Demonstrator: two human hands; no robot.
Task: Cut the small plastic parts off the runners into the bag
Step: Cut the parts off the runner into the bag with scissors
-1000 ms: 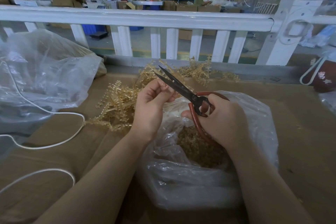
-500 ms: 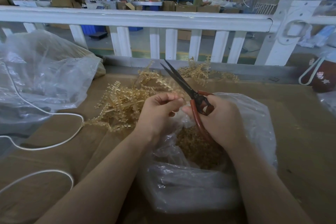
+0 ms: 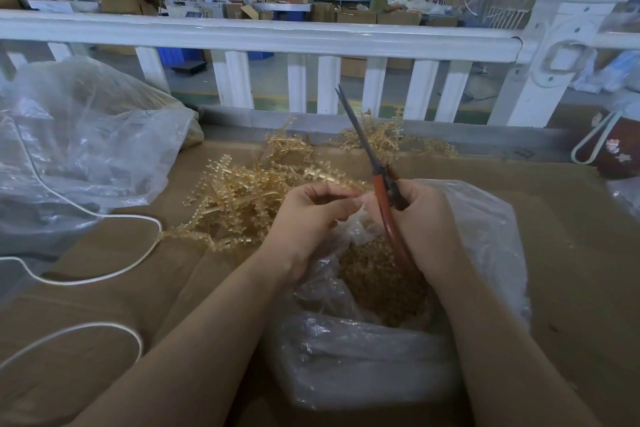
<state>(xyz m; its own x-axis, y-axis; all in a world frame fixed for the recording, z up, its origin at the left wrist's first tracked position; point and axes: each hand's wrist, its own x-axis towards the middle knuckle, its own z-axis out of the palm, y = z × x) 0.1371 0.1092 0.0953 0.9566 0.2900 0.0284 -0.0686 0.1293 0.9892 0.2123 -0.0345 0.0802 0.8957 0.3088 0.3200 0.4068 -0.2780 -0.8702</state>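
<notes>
A clear plastic bag (image 3: pixel 485 225) lies open on the cardboard-covered table, holding a heap of small amber parts (image 3: pixel 377 281). My right hand (image 3: pixel 426 229) grips the red handles of the scissors (image 3: pixel 367 152) over the bag's mouth, with the closed blades pointing up and away. My left hand (image 3: pixel 311 218) is right beside it, fingers curled, fingertips meeting the right hand's; whether it pinches a runner piece is hidden. A pile of amber runners (image 3: pixel 242 191) lies just beyond and left of my left hand.
A large clear bag (image 3: pixel 86 142) sits at the left with a white cord (image 3: pixel 104 215) looping across the cardboard. More runners (image 3: pixel 388 139) lie near the white railing (image 3: pixel 277 35) at the table's far edge. A dark red bag (image 3: pixel 616 152) stands at the right.
The scissors have closed and swung more upright. Both hands have come together and dropped lower over the bag's mouth.
</notes>
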